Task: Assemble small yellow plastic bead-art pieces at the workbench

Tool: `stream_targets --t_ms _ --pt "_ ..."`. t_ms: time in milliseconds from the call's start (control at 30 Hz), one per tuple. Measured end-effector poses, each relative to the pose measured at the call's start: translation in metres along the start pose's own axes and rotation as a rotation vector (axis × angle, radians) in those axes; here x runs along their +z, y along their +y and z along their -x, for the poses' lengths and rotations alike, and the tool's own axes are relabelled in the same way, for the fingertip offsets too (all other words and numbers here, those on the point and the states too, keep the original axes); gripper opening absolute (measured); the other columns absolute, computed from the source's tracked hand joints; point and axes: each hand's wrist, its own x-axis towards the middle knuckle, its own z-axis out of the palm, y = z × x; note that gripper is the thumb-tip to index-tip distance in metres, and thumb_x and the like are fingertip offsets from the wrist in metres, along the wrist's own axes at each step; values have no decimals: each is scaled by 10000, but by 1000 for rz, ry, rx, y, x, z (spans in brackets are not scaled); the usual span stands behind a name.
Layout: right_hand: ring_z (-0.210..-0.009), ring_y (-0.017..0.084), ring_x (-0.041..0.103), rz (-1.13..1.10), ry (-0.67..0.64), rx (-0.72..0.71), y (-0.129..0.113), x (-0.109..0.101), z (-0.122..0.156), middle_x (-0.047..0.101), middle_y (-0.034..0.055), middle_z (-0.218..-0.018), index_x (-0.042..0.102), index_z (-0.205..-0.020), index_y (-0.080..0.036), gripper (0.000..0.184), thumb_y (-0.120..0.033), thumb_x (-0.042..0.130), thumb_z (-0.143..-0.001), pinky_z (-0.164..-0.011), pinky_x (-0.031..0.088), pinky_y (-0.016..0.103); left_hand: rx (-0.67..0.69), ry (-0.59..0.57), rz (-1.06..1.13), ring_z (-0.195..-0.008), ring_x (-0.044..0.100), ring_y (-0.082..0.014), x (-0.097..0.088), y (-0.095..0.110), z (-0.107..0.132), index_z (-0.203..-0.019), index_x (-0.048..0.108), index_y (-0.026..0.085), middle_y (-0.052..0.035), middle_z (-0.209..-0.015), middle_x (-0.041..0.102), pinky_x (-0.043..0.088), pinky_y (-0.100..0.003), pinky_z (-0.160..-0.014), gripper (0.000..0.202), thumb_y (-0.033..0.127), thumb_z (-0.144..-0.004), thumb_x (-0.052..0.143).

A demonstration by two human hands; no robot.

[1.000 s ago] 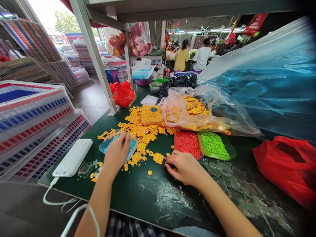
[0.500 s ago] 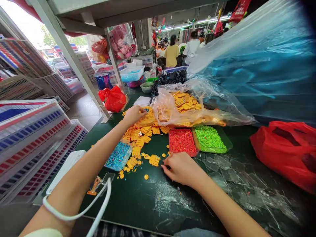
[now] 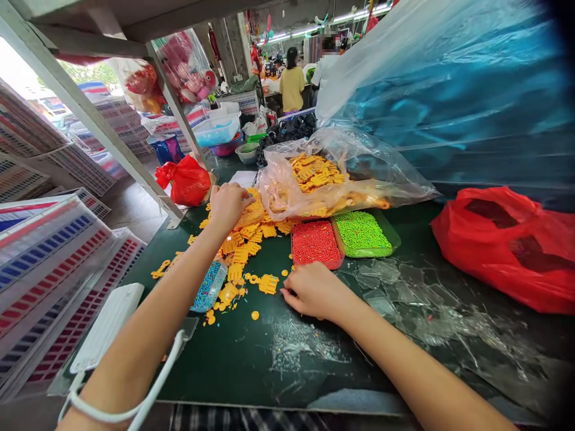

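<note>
My left hand (image 3: 227, 206) rests at the edge of a tray of yellow-orange beads (image 3: 254, 209), with its fingers bunched and partly hiding the tray. My right hand (image 3: 314, 291) lies on the dark green work mat (image 3: 251, 359), fingertips close to a yellow bead-built piece (image 3: 268, 284) and small yellow discs. Many loose yellow pieces (image 3: 238, 254) lie between my hands. Just below them sits a tray of blue beads (image 3: 209, 287). A tray of red beads (image 3: 315, 244) and a tray of green beads (image 3: 362, 233) stand beyond my right hand.
A clear bag of yellow pieces (image 3: 309, 179) lies at the mat's far side. Clear plastic sheets (image 3: 386, 287) lie to the right, beside a red plastic bag (image 3: 498, 248). A white power bank (image 3: 106, 326) and stacked crates (image 3: 54, 263) are at the left.
My left hand has moved from the blue bead tray to the yellow bead tray. The whole scene has shifted left and upward in the view. My right hand stays near the yellow pieces.
</note>
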Motion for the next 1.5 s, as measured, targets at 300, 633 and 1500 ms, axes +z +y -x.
stream_targets --t_ms 300,633,1500 --pt "-737 195 659 -2 -8 19 0 -4 2 734 101 -785 739 -817 -160 312 -281 471 -923 -556 301 273 195 -106 284 -894 618 -207 -13 28 73 -906 715 189 -60 -971 697 446 -321 -807 302 381 -951 488" --pt "-734 180 675 -27 -10 32 2 -6 2 752 88 -792 771 -846 -187 306 -290 488 -904 -553 303 260 331 -348 185 -979 614 -229 7 39 145 -962 734 199 -60 -1009 706 418 -366 -844 361 288 -997 387" --pt "-857 231 657 -90 386 693 141 -5 43 732 81 -979 671 -1120 -203 316 -277 462 -895 -648 423 295 332 -162 466 -970 615 -217 16 34 152 -1039 695 204 -51 -1031 704 475 -389 -877 277 283 -985 435"
